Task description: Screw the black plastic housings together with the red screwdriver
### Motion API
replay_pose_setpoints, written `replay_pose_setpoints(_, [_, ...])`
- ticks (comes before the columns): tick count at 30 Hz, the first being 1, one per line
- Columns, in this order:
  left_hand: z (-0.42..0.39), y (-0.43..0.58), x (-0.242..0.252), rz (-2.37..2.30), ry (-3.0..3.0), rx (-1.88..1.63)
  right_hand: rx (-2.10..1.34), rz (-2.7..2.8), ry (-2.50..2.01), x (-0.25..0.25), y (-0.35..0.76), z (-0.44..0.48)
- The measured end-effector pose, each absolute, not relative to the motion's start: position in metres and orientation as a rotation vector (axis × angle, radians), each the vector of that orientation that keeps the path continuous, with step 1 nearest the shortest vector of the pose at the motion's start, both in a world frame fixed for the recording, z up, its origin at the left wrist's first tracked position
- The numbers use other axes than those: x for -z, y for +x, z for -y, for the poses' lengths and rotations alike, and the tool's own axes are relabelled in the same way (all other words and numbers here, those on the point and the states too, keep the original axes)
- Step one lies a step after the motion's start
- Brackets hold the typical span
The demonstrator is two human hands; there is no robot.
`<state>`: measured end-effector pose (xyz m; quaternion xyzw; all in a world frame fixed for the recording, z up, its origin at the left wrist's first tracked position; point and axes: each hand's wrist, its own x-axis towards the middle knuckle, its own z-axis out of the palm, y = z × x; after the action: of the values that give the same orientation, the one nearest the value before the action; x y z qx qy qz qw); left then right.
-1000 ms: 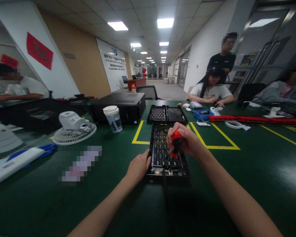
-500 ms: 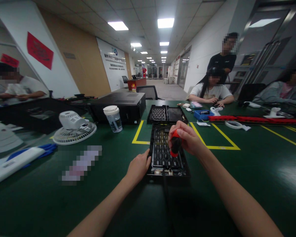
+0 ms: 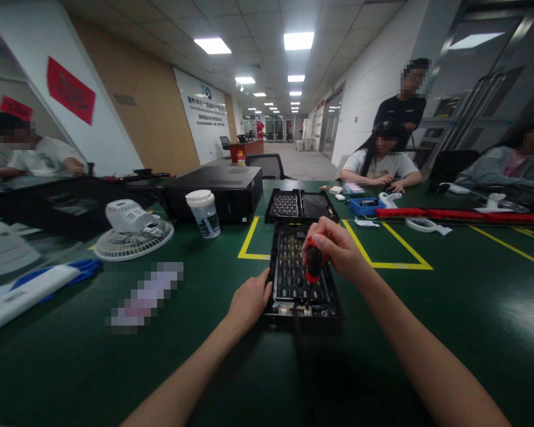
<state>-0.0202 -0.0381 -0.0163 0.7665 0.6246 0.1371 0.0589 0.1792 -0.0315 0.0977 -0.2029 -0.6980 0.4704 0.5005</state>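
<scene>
An open black plastic housing lies on the table in front of me. Its inside shows a ribbed grid panel, small pale parts at the near end, and a black cord running toward me. My left hand grips the housing's near left edge, fingers against its side wall. In my right hand is a screwdriver with a red and black handle, held nearly upright over the housing. Its shaft points down at the near right end; I cannot make out exactly what the tip touches.
Behind the housing lies an open black case of small bits. A lidded clear cup, a white fan and a large black box stand leftward. Yellow tape marks the green table. Other people sit around it; one stands.
The screwdriver's handle has shifted slightly left in my right hand, which has turned a little. My left hand and the housing have stayed put. At far left, a person's arm has moved.
</scene>
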Motion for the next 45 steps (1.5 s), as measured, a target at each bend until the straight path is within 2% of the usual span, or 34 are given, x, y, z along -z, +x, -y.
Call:
replay_pose_setpoints(30, [0.039, -0.019, 0.013, -1.922, 2.287, -0.358, -0.615, 1.512, -0.798, -0.096, 0.165, 0.040])
replay_pose_setpoints(45, [0.037, -0.021, 0.018, -1.901, 2.312, -0.410, -0.206, 1.458, -1.033, -0.094, 0.155, 0.049])
